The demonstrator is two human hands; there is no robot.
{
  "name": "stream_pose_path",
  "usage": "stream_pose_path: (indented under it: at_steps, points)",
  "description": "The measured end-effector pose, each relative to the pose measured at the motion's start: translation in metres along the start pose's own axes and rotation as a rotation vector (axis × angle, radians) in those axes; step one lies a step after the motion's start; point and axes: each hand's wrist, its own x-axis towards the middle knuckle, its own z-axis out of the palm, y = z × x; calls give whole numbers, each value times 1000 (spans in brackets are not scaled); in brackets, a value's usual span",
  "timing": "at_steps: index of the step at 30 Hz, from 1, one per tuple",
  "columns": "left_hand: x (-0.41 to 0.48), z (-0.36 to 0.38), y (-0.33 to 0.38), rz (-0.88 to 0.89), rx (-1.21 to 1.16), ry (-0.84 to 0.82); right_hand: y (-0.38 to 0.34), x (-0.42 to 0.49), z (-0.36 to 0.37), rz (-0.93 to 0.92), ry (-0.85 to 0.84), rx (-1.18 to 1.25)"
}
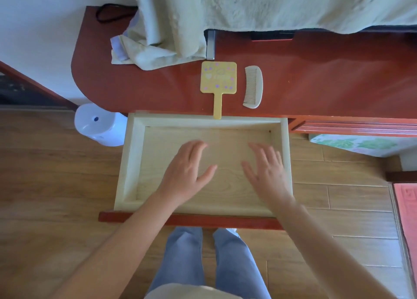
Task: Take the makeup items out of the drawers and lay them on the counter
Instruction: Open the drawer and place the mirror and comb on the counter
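Observation:
A pale wooden drawer (129, 163) with a red front is pulled out wide below the red counter (316, 77). Nothing shows inside it. My left hand (186, 169) and my right hand (267, 171) hover flat over the drawer's bottom, palms down, fingers spread, holding nothing. On the counter just behind the drawer lies a yellow hand mirror (218, 78) with purple dots, its handle reaching over the counter's front edge. A cream comb (253, 86) lies just to its right.
A pale green towel (171, 28) drapes over the counter's back and left. A white bin (99, 125) stands on the wood floor left of the drawer. A floral box (361, 144) sits under the counter at right, a pink mat (408, 210) at far right.

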Motion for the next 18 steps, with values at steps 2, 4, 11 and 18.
stream_pose_path:
  at_steps: [2,4,11,18]
  points:
    - [-45,5,-7,54,-10,-82,1,-47,7,-51,-110,-47]
    - [-82,9,-14,104,-2,-111,2,-85,12,-67,-197,-99]
    - [-125,21,-31,-15,234,-156,5,-126,28,-48,-268,-322]
    - [-115,28,-30,-129,326,-134,7,-112,34,37,-175,-329]
